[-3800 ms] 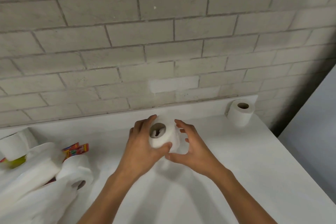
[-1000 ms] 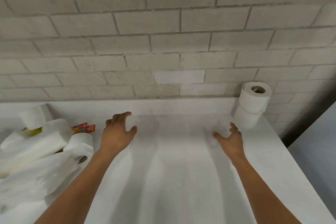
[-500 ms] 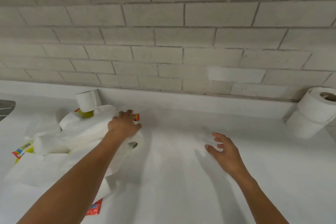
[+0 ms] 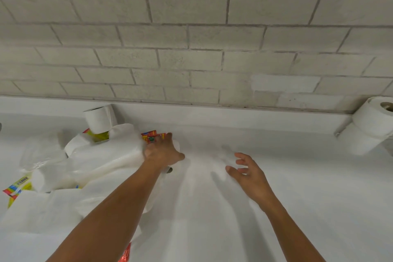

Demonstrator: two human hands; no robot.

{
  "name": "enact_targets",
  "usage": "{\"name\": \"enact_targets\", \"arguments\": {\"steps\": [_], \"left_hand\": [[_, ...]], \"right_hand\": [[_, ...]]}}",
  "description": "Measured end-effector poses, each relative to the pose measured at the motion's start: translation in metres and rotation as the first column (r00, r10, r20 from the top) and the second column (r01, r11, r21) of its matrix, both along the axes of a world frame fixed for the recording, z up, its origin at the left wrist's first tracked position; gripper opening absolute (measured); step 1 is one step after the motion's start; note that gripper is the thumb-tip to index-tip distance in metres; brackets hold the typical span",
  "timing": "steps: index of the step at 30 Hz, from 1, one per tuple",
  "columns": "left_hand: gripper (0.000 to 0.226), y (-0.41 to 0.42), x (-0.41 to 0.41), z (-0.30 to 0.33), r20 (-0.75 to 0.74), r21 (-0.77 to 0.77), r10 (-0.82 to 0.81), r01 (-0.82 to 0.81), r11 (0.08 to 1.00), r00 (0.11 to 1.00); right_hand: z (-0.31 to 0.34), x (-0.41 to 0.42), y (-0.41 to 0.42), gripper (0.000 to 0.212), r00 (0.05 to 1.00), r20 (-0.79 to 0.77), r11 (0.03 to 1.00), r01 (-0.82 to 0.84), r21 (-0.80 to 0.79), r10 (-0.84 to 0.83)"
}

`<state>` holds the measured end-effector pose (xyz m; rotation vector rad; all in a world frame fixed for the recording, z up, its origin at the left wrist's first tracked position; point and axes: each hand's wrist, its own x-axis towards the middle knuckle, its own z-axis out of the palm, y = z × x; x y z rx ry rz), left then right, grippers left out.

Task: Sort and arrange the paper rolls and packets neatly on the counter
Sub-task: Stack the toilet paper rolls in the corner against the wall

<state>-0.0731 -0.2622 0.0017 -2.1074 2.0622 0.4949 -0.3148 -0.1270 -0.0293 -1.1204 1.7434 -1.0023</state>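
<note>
White paper dominates the left of the counter [image 4: 297, 208] — a loose heap of unwound sheets, rolls and bright red-and-yellow packets [image 4: 152, 135] pushed against the back ledge. The left hand [image 4: 163, 153] is laid over a roll lying on its side [image 4: 173, 159] at the heap's right edge, fingers curled down around it; whether they have actually closed on it I cannot tell, since the hand covers most of the roll. The right hand [image 4: 247, 173] hovers just above the bare counter, fingers spread and holding nothing, probably ready to take the roll. Far right, two rolls stand stacked [image 4: 370, 127] against the brick wall [image 4: 191, 38] — likely the tidy pile being built. One upright roll [image 4: 98, 120] sits atop the heap, not yet sorted.
</note>
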Motion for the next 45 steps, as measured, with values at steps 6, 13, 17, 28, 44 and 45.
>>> {"name": "enact_targets", "arguments": {"steps": [6,13,17,28,44,45], "left_hand": [[0.105,0.004,-0.017,0.01,-0.355,-0.069,-0.053,0.031,0.997,0.933],[0.117,0.026,-0.049,0.036,-0.781,0.005,0.014,-0.015,1.0,0.624],[0.113,0.049,-0.077,0.042,-0.861,-0.023,-0.038,0.036,0.999,0.507],[0.108,0.109,-0.181,0.043,-0.89,-0.175,-0.259,0.242,0.954,0.376],[0.092,0.096,-0.243,0.001,-0.773,-0.193,-0.261,0.178,0.965,0.578],[0.091,0.094,-0.242,-0.001,-0.767,-0.193,-0.256,0.17,0.966,0.588]], "right_hand": [[0.005,-0.003,0.0,0.054,0.993,0.117,0.999,0.029,0.015,-0.03],[0.02,-0.023,0.001,0.073,0.912,0.411,1.0,-0.014,0.014,0.007],[0.034,-0.041,0.005,0.063,0.853,0.521,0.998,-0.06,0.013,0.045],[0.055,-0.119,0.03,0.061,0.843,0.498,0.977,-0.146,-0.157,0.206],[0.005,-0.278,-0.021,0.083,0.88,0.252,0.891,0.44,-0.113,-0.403],[0.003,-0.285,-0.027,0.08,0.872,0.234,0.875,0.467,-0.13,-0.43]]}}
